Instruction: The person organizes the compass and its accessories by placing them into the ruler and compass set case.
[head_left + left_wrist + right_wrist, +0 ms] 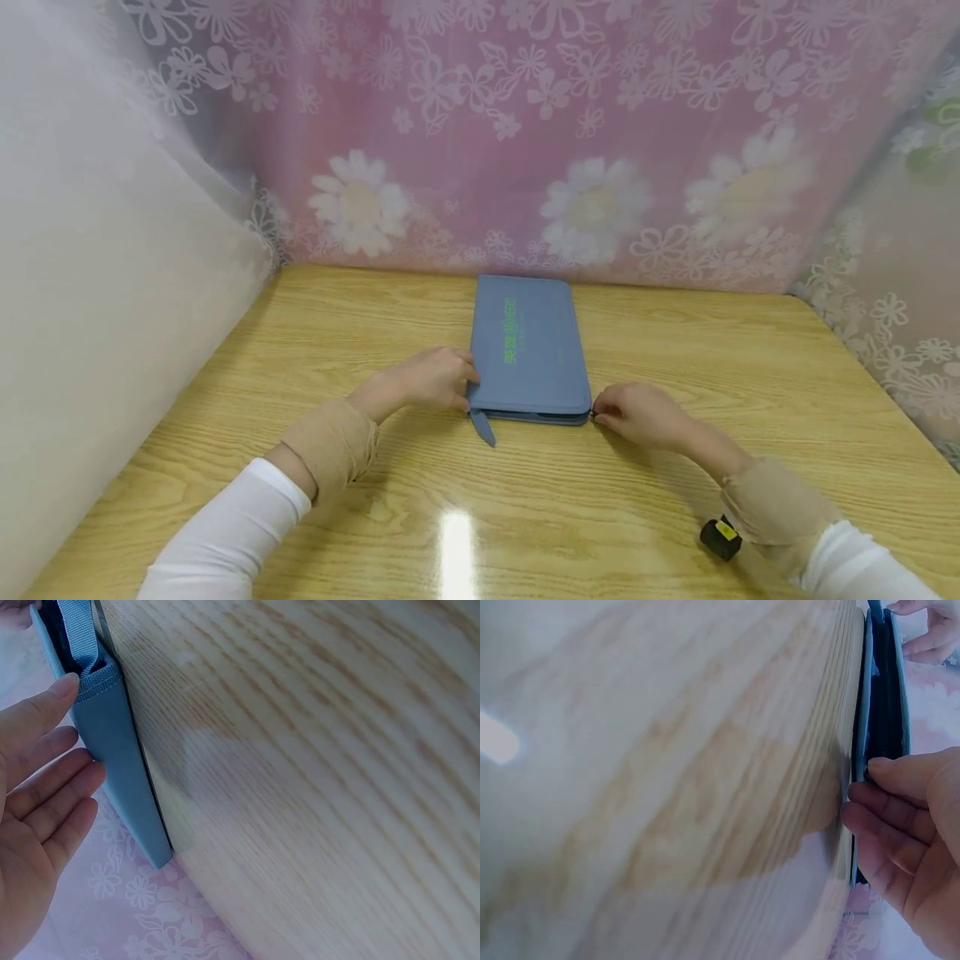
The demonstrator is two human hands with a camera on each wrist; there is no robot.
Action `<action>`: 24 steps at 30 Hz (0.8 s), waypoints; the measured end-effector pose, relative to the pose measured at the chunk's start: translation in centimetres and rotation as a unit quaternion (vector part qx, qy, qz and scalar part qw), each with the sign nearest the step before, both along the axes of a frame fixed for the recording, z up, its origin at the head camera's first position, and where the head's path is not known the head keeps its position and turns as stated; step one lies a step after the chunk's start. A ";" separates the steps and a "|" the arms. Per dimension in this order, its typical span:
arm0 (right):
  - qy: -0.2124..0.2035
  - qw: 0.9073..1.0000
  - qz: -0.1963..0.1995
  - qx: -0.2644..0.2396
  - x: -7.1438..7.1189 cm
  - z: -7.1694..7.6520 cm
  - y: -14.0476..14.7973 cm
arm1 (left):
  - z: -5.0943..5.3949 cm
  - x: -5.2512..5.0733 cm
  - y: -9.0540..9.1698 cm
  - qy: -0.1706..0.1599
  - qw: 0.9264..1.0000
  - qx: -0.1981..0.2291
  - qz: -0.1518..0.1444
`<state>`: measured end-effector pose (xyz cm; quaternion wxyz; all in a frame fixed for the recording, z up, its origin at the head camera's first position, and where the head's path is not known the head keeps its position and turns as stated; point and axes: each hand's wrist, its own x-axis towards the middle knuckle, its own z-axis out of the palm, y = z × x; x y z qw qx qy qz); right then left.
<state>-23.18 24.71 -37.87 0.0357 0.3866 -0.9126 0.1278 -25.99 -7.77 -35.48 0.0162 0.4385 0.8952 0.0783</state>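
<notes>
A flat blue zippered case (528, 342) with green lettering lies on the table, and a fabric strap (483, 427) hangs from its near left corner. My left hand (438, 379) touches the left edge near that corner. In the left wrist view its fingers (64, 787) are nearly straight along the case's spine (124, 765), with the thumb by the strap's stitched base. At the near right corner my right hand (641, 414) pinches the small dark zipper pull (593, 412) between thumb and fingers. The right wrist view shows the case's near side gaping along the dark opening (886, 690).
Wood-grain table (360, 517) lies under the case. A floral curtain (465, 167) hangs behind it, with a pale sheet (127, 275) on the left. Near my right wrist band (780, 508) sits a small black object with a yellow label (722, 538).
</notes>
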 end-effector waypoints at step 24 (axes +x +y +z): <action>0.081 0.996 0.046 0.006 1.7 -0.3 -2.6 | -0.1 0.0 0.1 -0.005 1.000 -0.004 0.008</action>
